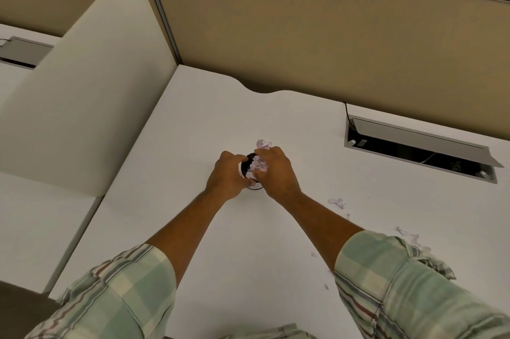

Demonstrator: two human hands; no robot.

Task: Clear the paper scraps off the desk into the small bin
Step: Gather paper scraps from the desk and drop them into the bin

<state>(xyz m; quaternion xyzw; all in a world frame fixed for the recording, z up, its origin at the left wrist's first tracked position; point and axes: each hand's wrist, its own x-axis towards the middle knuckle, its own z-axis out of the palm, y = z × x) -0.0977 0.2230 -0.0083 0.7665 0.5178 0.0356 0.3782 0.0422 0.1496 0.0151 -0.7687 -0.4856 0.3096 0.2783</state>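
A small dark bin [247,166] stands mid-desk, mostly hidden between my hands. My left hand [227,175] wraps around its left side. My right hand [276,170] is over its mouth, fingers closed on a wad of white and pale purple paper scraps [260,163] that sits in the bin's opening. One crumpled scrap [263,144] pokes up just beyond my right fingers. Loose scraps lie on the white desk [220,117] to the right, one cluster [337,203] near my right forearm and another [411,236] by my right sleeve.
An open cable tray [419,151] with a raised lid is set into the desk at the right rear. Tan partition walls [331,35] run behind the desk. A white side divider [82,90] stands at the left. Tiny paper bits [314,254] dot the near right.
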